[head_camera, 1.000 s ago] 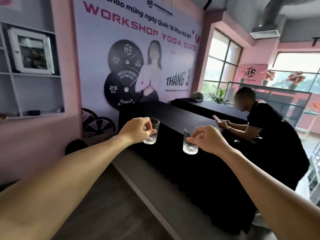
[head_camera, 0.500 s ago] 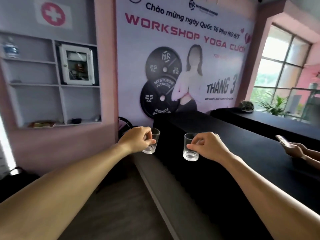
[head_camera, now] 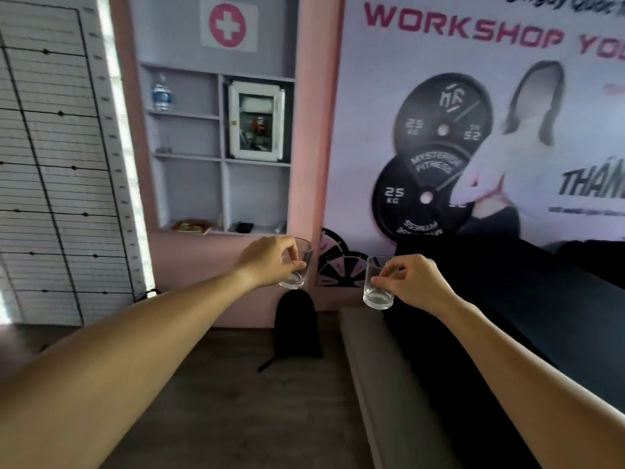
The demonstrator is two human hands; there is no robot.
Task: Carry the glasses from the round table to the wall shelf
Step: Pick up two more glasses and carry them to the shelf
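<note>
I hold two small clear glasses out in front of me at chest height. My left hand (head_camera: 269,260) grips one glass (head_camera: 299,270) by its side, slightly tilted. My right hand (head_camera: 414,282) pinches the second glass (head_camera: 376,292) by its rim and side, upright. The wall shelf (head_camera: 221,160), a grey recessed unit with several compartments, is straight ahead above my left hand. The round table is out of view.
The shelf holds a water bottle (head_camera: 161,93), a white first-aid cabinet (head_camera: 255,121), a flat packet (head_camera: 191,226) and small dark items (head_camera: 245,227). A black backpack (head_camera: 297,324) leans on the pink wall below. A long black-draped table (head_camera: 507,299) runs along my right.
My view has swung left: the shelf moved from the left edge towards the middle, and the seated person and windows left the frame. Both hands keep their glasses.
</note>
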